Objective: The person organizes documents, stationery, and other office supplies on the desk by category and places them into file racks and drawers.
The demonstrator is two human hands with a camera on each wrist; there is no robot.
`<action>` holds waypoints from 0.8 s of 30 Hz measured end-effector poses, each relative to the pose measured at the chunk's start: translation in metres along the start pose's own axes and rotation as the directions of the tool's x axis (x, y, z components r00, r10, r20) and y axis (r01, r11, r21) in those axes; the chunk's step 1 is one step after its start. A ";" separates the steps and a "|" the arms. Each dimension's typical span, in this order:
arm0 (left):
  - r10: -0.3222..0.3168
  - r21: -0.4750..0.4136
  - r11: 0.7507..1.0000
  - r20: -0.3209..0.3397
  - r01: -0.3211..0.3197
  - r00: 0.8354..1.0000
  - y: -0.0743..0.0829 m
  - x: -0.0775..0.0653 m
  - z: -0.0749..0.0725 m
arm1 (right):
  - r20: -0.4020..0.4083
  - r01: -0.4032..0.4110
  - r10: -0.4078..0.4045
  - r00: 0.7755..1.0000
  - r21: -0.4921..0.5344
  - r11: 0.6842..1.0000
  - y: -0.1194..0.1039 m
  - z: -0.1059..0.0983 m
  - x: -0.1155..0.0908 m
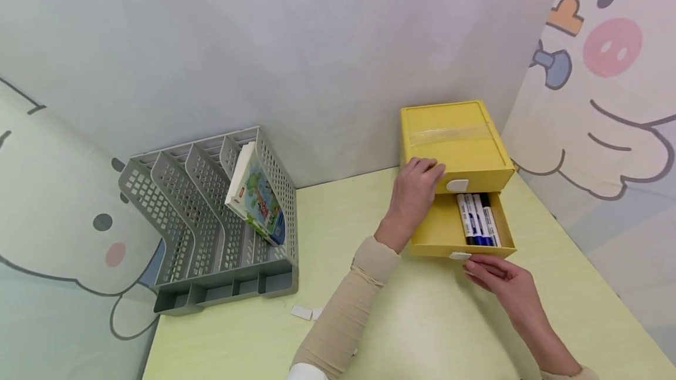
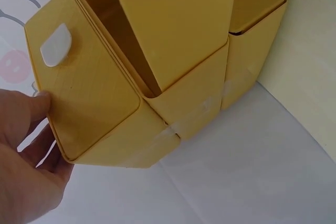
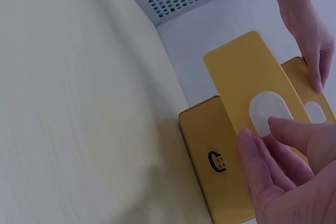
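Note:
A yellow desktop drawer box (image 1: 449, 133) stands against the wall, its middle drawer (image 1: 435, 224) pulled out. Several white-barrelled markers (image 1: 477, 221) lie side by side along that drawer's right side. My left hand (image 1: 414, 192) grips the box's top front corner; in the left wrist view, the thumb (image 2: 41, 106) lies at the edge of the top drawer front. Below the pulled-out drawer, my right hand (image 1: 502, 283) pinches its white tab handle (image 3: 266, 113), thumb on the tab's face. The bottom drawer (image 3: 210, 156), with a small black mark, is closed in the right wrist view.
A grey slotted file rack (image 1: 211, 239) stands at left on the pale green table (image 1: 327, 233), with picture books (image 1: 259, 198) leaning in its right slot. Small white pieces (image 1: 301, 312) lie in front of it. Cartoon-printed walls enclose the back and sides.

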State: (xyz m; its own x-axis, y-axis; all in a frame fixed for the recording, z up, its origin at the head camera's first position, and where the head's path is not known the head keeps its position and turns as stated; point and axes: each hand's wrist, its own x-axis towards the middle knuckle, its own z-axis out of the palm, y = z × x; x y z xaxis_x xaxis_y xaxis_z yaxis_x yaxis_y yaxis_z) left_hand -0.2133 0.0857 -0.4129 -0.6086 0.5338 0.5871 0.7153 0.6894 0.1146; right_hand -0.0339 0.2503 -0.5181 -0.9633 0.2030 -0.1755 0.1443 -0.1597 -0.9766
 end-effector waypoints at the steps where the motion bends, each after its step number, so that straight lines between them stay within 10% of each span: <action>1: 0.002 0.002 1.000 -0.005 -0.002 1.000 0.000 0.000 0.000 | -0.008 0.001 0.000 1.000 0.009 1.000 0.001 0.001 0.000; 24: -0.015 -0.010 1.000 -0.001 0.015 1.000 0.001 -0.002 0.001 | -0.008 0.007 -0.006 1.000 0.022 1.000 -0.008 0.005 0.024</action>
State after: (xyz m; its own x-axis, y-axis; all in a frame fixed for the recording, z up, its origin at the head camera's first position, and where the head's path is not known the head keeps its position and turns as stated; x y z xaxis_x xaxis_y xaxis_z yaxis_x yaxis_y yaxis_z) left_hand -0.2112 0.0860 -0.4149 -0.6192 0.5229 0.5858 0.7093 0.6926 0.1314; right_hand -0.0588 0.2514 -0.5143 -0.9624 0.2118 -0.1702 0.1329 -0.1798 -0.9747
